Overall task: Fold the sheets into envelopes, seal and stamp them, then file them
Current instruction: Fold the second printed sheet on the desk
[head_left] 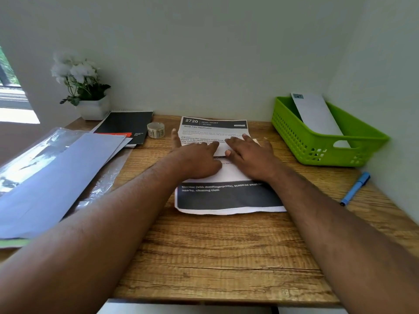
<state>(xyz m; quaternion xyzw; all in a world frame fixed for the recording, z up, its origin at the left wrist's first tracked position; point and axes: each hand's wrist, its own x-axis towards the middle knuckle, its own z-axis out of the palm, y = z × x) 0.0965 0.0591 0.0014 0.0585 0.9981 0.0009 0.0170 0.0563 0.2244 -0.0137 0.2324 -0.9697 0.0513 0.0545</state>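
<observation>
White printed sheet [226, 198] lies mid-desk [226, 257], part folded, both hands pressing it flat. The left hand [195, 159] and right hand [251, 157] rest with fingers straight, holding nothing. To crease well, I judge the edges should be squared first, then fingertips run outward along the fold. Beyond, on the right, a green basket [294, 137] holds one white envelope [317, 116] leaning upright; more envelopes [56, 177] lie stacked on the left.
</observation>
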